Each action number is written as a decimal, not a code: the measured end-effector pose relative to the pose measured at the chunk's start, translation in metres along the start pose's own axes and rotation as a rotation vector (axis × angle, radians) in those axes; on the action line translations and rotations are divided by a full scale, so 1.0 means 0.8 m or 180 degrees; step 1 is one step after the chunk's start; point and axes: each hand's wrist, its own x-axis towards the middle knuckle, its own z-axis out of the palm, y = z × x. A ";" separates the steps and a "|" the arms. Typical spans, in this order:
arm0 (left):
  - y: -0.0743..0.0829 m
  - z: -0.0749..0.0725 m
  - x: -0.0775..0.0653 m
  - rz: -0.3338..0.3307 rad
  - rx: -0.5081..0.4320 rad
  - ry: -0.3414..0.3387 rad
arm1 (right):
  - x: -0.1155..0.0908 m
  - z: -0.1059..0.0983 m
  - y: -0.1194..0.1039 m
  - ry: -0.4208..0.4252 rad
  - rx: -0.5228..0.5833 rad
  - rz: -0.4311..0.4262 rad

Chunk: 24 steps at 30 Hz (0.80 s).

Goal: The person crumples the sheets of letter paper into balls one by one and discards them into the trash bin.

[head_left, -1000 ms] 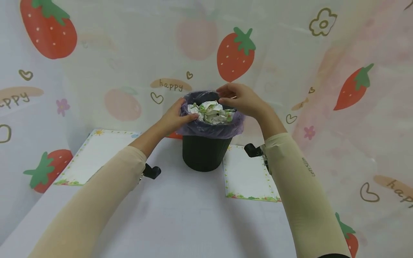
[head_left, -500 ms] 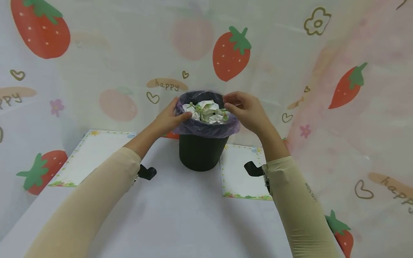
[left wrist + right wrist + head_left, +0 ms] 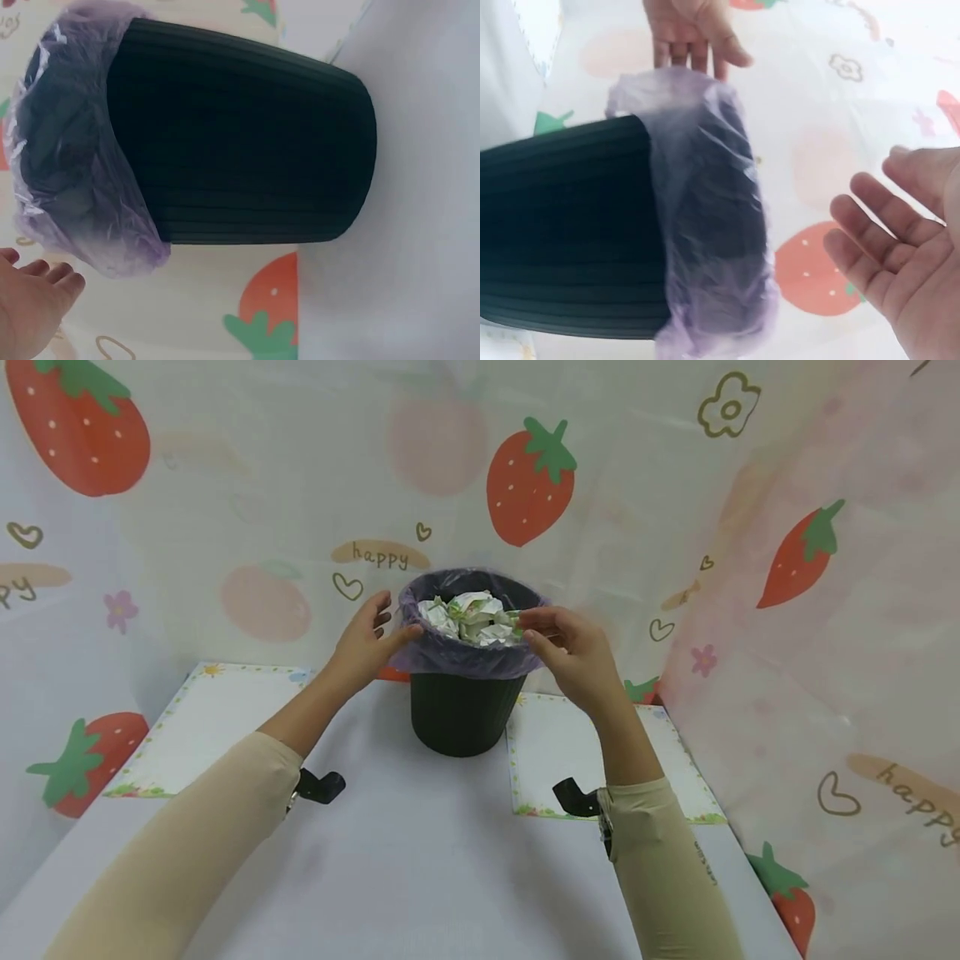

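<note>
The bin [image 3: 461,714] stands on the table [image 3: 405,860] before the wall [image 3: 637,468], with a bag [image 3: 480,662] over its rim, paper [image 3: 474,614] in it, one sheet [image 3: 240,710] and the left hand [image 3: 367,642] to its left, and another sheet [image 3: 555,747] and the right hand [image 3: 579,662] to its right.

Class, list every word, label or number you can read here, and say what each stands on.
"happy": tan patch, middle of the backdrop.
"happy": backdrop, right edge.
"py": backdrop, left edge, cut off.
Too blurred: lettering on the right sleeve; backdrop marks, left wrist view's corner.
Too small: narrow tan patch, backdrop's right.
Bin: none visible.
</note>
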 end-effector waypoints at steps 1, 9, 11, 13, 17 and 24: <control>0.000 -0.001 -0.005 0.0017 0.0006 0.0016 | -0.004 0.004 0.001 0.0000 0.0015 -0.0028; -0.007 -0.017 -0.060 0.0118 -0.0008 0.0033 | -0.040 0.038 0.003 0.0007 0.0242 -0.0249; -0.011 -0.021 -0.075 0.0127 0.0040 0.0019 | -0.047 0.046 0.004 -0.0006 0.0265 -0.0308; -0.016 -0.024 -0.089 0.0142 0.0080 0.0005 | -0.054 0.053 0.003 -0.0020 0.0270 -0.0340; -0.022 -0.031 -0.113 0.0183 0.0181 -0.0015 | -0.064 0.066 0.001 -0.0038 0.0279 -0.0392; -0.032 -0.051 -0.148 0.0205 0.0371 -0.0001 | -0.074 0.090 0.002 -0.0135 0.0210 -0.0517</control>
